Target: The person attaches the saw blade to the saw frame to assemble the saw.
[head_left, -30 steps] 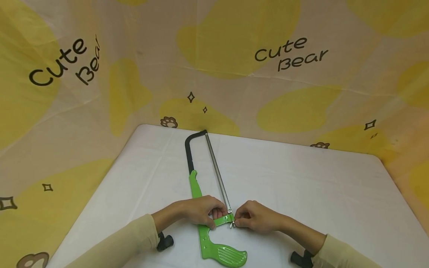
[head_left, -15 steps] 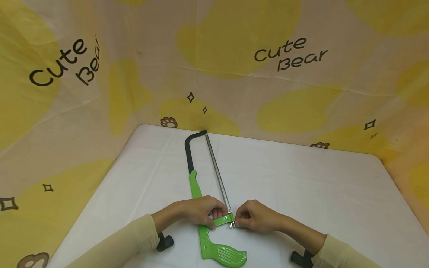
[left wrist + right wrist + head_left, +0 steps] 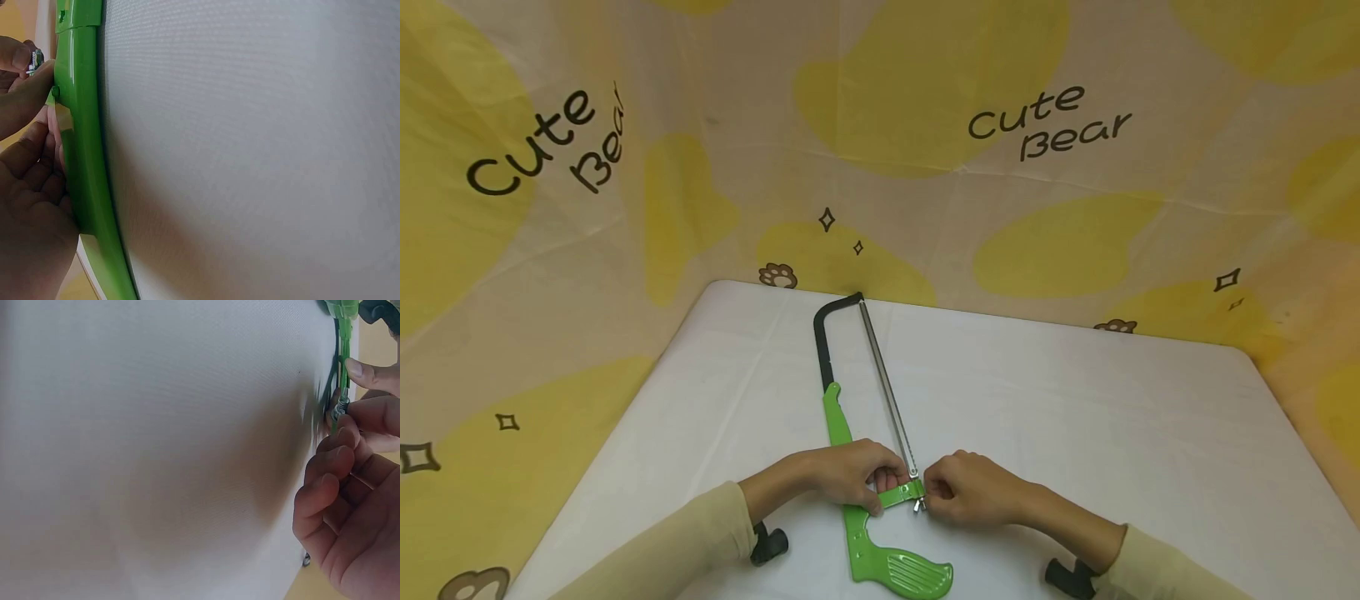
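A hacksaw (image 3: 847, 517) lies on the white table, with a green grip toward me and a black bow at the far end. Its metal blade (image 3: 887, 387) runs along the right side to a silver wing nut (image 3: 919, 505) at the near corner. My left hand (image 3: 850, 473) holds the green front arm between thumb and fingers; the left wrist view shows the green frame (image 3: 81, 125) close up beside that hand. The thumb and forefinger of my right hand (image 3: 976, 490) pinch the wing nut, partly covering it in the right wrist view. Its other fingers are curled.
The white table (image 3: 1075, 400) reaches back to a yellow-patterned cloth wall (image 3: 880, 125), which also rises at the left and right. The saw's far tip lies at the table's back edge. A black wrist mount (image 3: 769, 543) is on the left forearm, another (image 3: 1071, 578) on the right.
My right hand has rolled slightly at the wing nut, its fingers curling in more and its wrist shifting a little left. The left hand and the hacksaw stay put.
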`<state>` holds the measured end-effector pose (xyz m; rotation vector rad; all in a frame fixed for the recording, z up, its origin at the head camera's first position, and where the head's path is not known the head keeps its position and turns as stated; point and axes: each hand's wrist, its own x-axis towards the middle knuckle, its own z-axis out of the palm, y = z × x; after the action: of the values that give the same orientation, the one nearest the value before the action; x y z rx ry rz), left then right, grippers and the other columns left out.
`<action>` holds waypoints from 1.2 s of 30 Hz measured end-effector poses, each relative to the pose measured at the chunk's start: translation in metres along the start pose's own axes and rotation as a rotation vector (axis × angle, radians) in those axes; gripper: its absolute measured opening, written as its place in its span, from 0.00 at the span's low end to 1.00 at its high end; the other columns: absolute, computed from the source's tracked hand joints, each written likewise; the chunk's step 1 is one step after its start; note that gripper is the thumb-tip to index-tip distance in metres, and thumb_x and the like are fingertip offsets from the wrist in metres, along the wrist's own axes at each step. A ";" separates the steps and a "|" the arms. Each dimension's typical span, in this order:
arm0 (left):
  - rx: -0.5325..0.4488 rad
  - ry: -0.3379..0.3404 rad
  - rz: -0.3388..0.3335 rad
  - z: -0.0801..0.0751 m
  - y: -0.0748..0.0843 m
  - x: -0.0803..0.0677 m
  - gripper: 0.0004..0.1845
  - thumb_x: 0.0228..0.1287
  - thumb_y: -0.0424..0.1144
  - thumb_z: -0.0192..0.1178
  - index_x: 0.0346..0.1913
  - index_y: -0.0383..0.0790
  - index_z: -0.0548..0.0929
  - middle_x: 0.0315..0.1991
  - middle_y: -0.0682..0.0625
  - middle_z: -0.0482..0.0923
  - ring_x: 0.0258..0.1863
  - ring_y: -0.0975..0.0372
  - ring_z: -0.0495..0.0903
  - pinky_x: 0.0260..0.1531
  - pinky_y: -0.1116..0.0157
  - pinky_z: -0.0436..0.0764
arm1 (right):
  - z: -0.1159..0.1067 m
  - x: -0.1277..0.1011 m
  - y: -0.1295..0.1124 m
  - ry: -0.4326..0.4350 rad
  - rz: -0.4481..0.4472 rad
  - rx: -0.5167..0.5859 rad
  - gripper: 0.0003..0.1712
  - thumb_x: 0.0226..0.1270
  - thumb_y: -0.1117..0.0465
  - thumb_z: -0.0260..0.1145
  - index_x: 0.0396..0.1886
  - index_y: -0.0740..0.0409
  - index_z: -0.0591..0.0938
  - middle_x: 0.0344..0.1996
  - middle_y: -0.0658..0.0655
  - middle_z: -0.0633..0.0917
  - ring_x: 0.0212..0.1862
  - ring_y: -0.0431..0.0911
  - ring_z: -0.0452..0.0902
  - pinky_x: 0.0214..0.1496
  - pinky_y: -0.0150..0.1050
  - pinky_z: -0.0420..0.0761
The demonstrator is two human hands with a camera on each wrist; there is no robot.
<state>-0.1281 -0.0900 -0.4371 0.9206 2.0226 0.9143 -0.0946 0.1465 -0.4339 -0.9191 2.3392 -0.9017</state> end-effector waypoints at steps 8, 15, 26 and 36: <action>-0.002 -0.002 0.005 0.000 -0.001 0.000 0.18 0.53 0.25 0.71 0.46 0.42 0.81 0.33 0.58 0.76 0.35 0.70 0.74 0.42 0.71 0.77 | 0.004 0.004 -0.004 0.034 -0.005 -0.168 0.21 0.61 0.52 0.69 0.15 0.45 0.68 0.12 0.37 0.65 0.18 0.31 0.56 0.20 0.28 0.57; 0.008 0.002 0.003 0.002 0.001 -0.001 0.18 0.52 0.25 0.72 0.45 0.42 0.81 0.32 0.58 0.75 0.35 0.70 0.74 0.42 0.71 0.77 | 0.011 0.008 -0.009 0.093 -0.011 -0.352 0.26 0.55 0.44 0.74 0.13 0.45 0.67 0.11 0.37 0.63 0.17 0.31 0.55 0.18 0.29 0.56; 0.026 -0.002 0.012 0.001 -0.002 0.000 0.19 0.52 0.25 0.71 0.47 0.42 0.81 0.33 0.59 0.75 0.36 0.70 0.74 0.42 0.72 0.77 | 0.012 0.010 -0.012 0.135 -0.038 -0.406 0.24 0.54 0.50 0.72 0.11 0.45 0.66 0.10 0.37 0.62 0.17 0.31 0.54 0.17 0.28 0.56; 0.037 -0.006 0.026 0.001 -0.004 0.001 0.21 0.53 0.26 0.72 0.49 0.41 0.81 0.34 0.60 0.76 0.36 0.71 0.74 0.42 0.72 0.77 | 0.013 0.011 -0.010 0.145 -0.044 -0.376 0.24 0.54 0.51 0.70 0.10 0.45 0.65 0.10 0.37 0.60 0.18 0.30 0.54 0.17 0.28 0.55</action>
<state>-0.1285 -0.0911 -0.4415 0.9704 2.0337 0.8894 -0.0893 0.1277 -0.4377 -1.0845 2.6793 -0.5679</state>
